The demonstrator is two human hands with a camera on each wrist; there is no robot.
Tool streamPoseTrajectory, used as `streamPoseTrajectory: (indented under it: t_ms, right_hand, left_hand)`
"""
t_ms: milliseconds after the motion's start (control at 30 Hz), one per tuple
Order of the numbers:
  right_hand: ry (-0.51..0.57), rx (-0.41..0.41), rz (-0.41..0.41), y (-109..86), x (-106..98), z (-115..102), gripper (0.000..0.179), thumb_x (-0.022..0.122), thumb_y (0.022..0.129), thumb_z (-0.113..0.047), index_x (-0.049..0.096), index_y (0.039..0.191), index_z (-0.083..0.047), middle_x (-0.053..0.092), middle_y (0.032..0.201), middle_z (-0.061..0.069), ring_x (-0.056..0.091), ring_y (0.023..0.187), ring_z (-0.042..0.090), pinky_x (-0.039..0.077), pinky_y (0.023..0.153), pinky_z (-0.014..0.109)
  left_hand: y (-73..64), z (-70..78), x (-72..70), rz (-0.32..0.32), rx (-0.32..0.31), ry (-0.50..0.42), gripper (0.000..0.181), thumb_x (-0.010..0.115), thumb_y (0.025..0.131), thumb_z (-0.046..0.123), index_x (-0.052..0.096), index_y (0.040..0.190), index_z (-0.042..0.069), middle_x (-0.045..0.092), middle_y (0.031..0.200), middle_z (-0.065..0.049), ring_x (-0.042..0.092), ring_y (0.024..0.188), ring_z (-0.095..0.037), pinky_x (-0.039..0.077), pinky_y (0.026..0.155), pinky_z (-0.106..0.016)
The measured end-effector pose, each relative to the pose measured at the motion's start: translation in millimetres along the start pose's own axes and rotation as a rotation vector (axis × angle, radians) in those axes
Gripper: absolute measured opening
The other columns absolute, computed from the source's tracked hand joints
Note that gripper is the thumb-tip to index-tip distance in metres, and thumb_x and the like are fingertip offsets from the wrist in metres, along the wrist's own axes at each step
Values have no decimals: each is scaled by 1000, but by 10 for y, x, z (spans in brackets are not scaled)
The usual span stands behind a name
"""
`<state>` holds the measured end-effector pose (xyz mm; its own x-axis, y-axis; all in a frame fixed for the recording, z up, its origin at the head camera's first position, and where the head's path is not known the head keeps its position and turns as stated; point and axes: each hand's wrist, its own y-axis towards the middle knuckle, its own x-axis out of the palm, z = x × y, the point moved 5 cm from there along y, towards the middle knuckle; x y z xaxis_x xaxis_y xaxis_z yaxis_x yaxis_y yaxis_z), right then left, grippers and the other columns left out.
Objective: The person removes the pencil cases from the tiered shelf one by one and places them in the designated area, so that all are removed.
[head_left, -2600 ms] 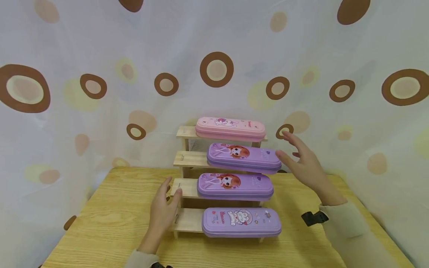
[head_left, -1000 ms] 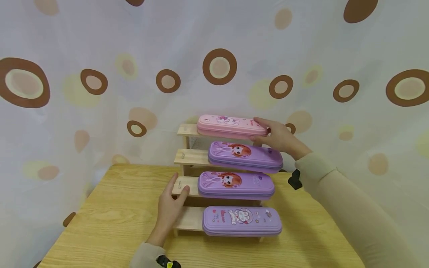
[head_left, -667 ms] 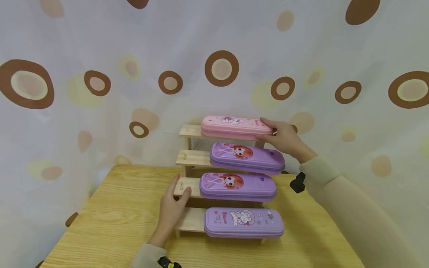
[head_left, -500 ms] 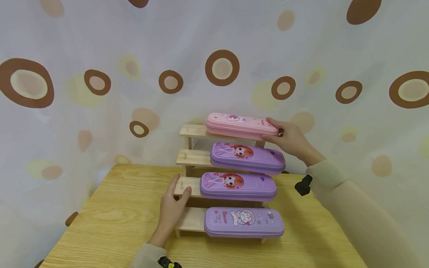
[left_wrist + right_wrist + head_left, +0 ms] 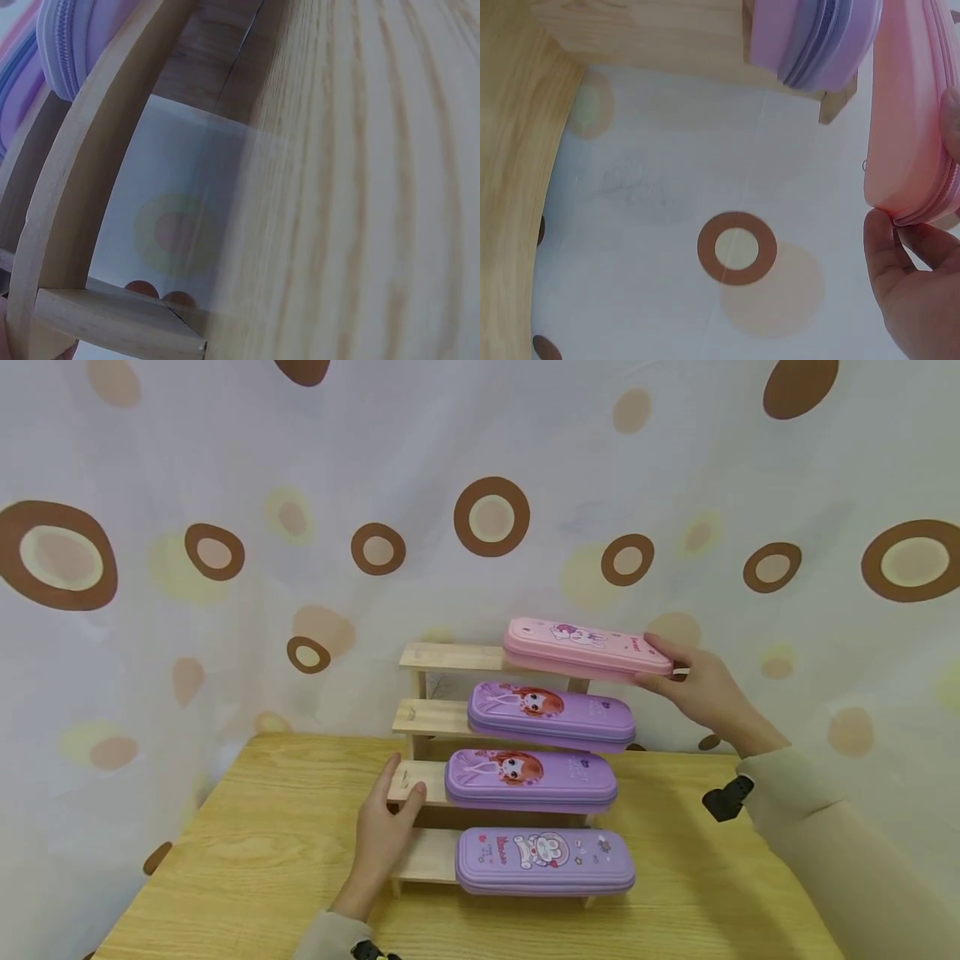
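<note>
My right hand (image 5: 697, 689) pinches the right end of a pink pencil case (image 5: 585, 652) with a bunny print, thumb at its front. The case juts past the right end of the top step of a wooden tiered stand (image 5: 450, 656); whether its left end touches the step I cannot tell. Close up, the right wrist view has thumb and fingers on the end of the pink pencil case (image 5: 907, 112). My left hand (image 5: 378, 831) holds the stand's left end at the second step from below, thumb on its front edge. Its fingertips are mostly hidden.
Lower steps carry a purple pencil case (image 5: 551, 714) with a doll print, a matching purple case (image 5: 532, 779), and a lilac case (image 5: 543, 860) with an astronaut bunny. The stand is on a wooden table (image 5: 247, 860) before a dotted curtain (image 5: 300, 460).
My right hand has reached up, taken the pink pencil case by its right end and drawn it to the right along the top step. My left hand has come onto the stand.
</note>
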<state>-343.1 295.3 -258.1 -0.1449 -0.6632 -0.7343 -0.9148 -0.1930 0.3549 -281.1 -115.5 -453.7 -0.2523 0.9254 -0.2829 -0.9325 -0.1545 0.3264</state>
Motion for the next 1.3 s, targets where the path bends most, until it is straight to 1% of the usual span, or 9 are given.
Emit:
streamPoseTrajectory:
  t_ms: [133, 300, 500, 600, 633, 767, 867, 1067, 1300]
  right_hand:
    - [11, 0, -7, -129, -102, 91, 73, 69, 93, -34, 35, 154, -11, 44, 146, 25, 57, 110, 36, 47, 71, 10]
    - [1, 57, -1, -300, -226, 280, 74, 68, 94, -36, 33, 155, -15, 38, 151, 23, 56, 112, 33, 47, 71, 9]
    - [-11, 53, 5, -470, -351, 485, 72, 66, 96, -30, 30, 155, -12, 35, 150, 30, 51, 117, 44, 43, 71, 5]
    - [-8, 67, 11, -555, -410, 577, 72, 66, 97, -29, 28, 156, -13, 34, 150, 31, 49, 118, 43, 42, 71, 3]
    - [-11, 73, 13, -583, -430, 606, 72, 65, 97, -30, 27, 156, -13, 33, 150, 32, 50, 117, 39, 42, 71, 4]
    - [-16, 98, 31, -707, -511, 713, 72, 65, 97, -31, 27, 156, -14, 33, 151, 31, 48, 110, 7, 43, 72, 3]
    - [-34, 106, 52, -809, -572, 798, 73, 65, 97, -31, 27, 157, -14, 32, 151, 31, 41, 100, -10, 42, 71, 2]
    - [-35, 97, 103, -976, -662, 997, 71, 65, 97, -24, 27, 156, -14, 34, 148, 35, 39, 100, -16, 42, 71, 1]
    - [-6, 93, 126, -1147, -631, 1243, 69, 64, 98, -18, 26, 155, -11, 32, 151, 28, 37, 101, -16, 43, 73, 3]
  left_hand:
    - [-10, -11, -1, -3, -3, -8, 67, 65, 97, 34, 36, 153, 13, 38, 155, -6, 32, 142, -30, 25, 115, -48]
    - [-15, -1, 1, -5, -1, -14, 66, 64, 97, 34, 36, 153, 14, 38, 155, -6, 32, 142, -29, 26, 116, -46]
    - [-21, 17, 6, -4, 3, -16, 66, 64, 97, 34, 36, 153, 13, 38, 155, -6, 32, 142, -29, 25, 116, -46]
    - [-22, 13, 8, -4, -1, -17, 66, 64, 97, 34, 37, 153, 14, 38, 155, -6, 32, 142, -29, 25, 116, -47]
    - [-22, 10, 9, -4, -2, -14, 66, 64, 97, 35, 37, 153, 14, 38, 155, -6, 32, 142, -29, 25, 116, -47]
    - [-24, -5, 5, -3, -1, -6, 66, 64, 97, 36, 36, 154, 15, 38, 155, -6, 32, 142, -30, 25, 116, -49]
    - [-31, -8, 7, -5, 0, -8, 66, 64, 97, 35, 36, 154, 15, 38, 155, -6, 32, 142, -30, 25, 116, -49]
    - [-42, -1, 9, -5, 1, -14, 66, 64, 97, 35, 36, 154, 14, 37, 155, -6, 31, 142, -30, 24, 116, -48]
    - [-36, -8, -1, -2, 7, -8, 67, 63, 97, 37, 36, 154, 14, 37, 155, -6, 32, 142, -30, 25, 116, -49]
